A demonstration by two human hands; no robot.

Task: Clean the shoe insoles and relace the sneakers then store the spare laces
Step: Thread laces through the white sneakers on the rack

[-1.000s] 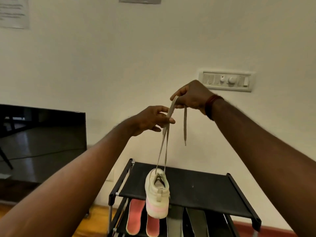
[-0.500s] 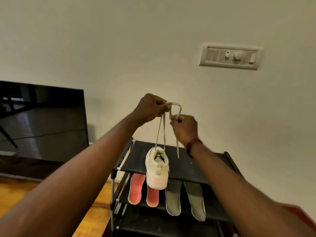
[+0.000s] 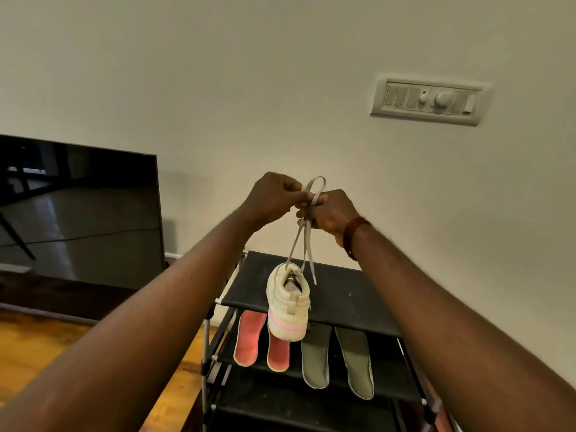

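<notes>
Rack (image 3: 343,296) 2nd shelf: 4 insoles (image 3: 315,357).

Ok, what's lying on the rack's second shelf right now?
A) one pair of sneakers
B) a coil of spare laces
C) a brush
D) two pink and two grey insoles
D: two pink insoles and two grey insoles lie side by side on the rack shelf, under the sneaker hanging by its lace.
</notes>
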